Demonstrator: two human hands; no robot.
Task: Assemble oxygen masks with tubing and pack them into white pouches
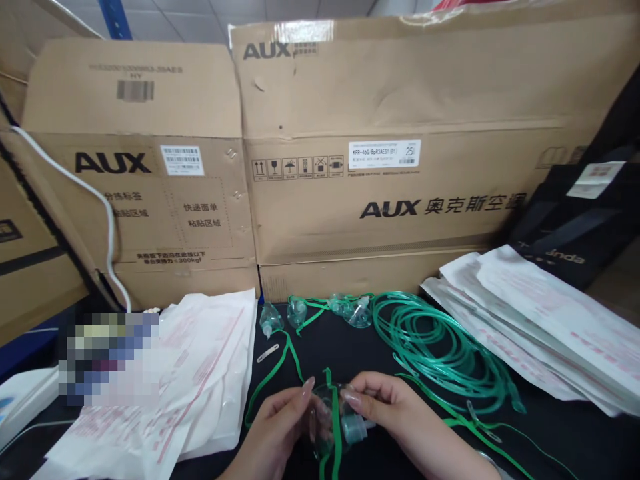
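Near the bottom centre, a clear mask with a pale green connector is held between both hands. A green strap runs lengthwise across it. My left hand pinches the mask's left edge, thumb raised. On the other side, my right hand grips the mask's right edge beside the connector, thumb and fingers closed on it. Several similar masks with green straps lie farther back on the black surface. Coiled green tubing lies to the right of them.
White printed packages lie at the left, and more are stacked at the right. Cardboard boxes stand across the back. Loose green straps lie right of my right hand. A small pale strip rests behind my left hand.
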